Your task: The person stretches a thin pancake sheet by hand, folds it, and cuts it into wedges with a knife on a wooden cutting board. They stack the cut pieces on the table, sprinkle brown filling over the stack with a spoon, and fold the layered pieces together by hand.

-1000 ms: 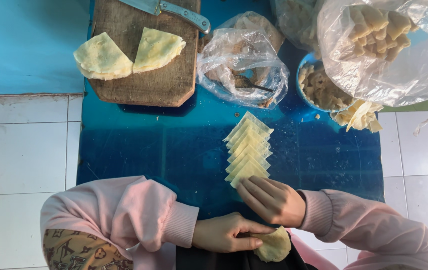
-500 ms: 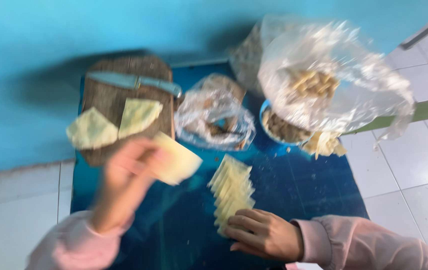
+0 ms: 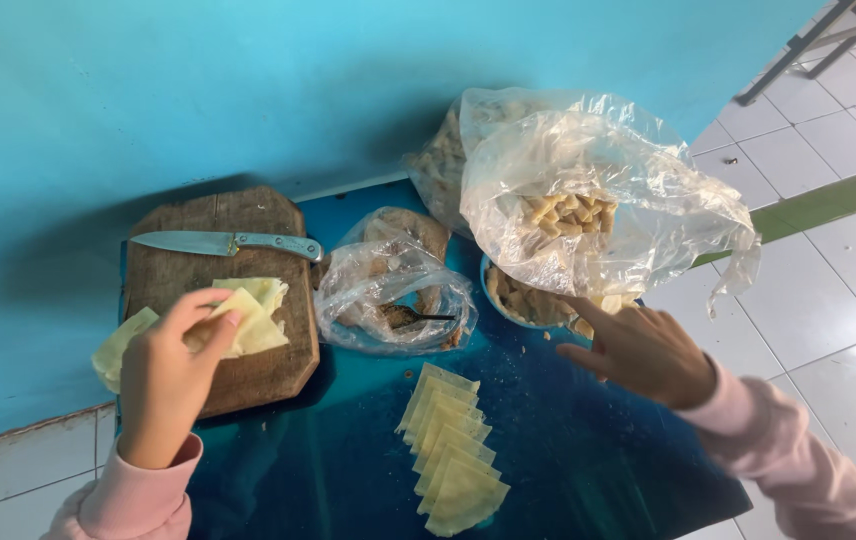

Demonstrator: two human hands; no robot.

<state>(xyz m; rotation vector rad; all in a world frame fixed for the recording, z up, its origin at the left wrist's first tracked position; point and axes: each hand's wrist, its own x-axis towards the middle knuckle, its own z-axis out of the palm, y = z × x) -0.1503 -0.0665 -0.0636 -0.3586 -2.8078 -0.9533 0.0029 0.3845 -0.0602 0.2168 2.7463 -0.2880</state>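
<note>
Left hand (image 3: 170, 385) pinches folded wrapper stack (image 3: 248, 315) on cutting board (image 3: 248, 375); right hand (image 3: 643, 350) open, fingers spread, near filled-roll bowl (image 3: 523, 300).

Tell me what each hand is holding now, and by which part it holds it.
The left hand pinches a pale dough sheet by its near edge, above the wooden cutting board. The right hand holds nothing, fingers spread.

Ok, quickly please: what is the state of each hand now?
Left hand: closed on a folded dough sheet over the cutting board.
Right hand: open, holding nothing.
</note>
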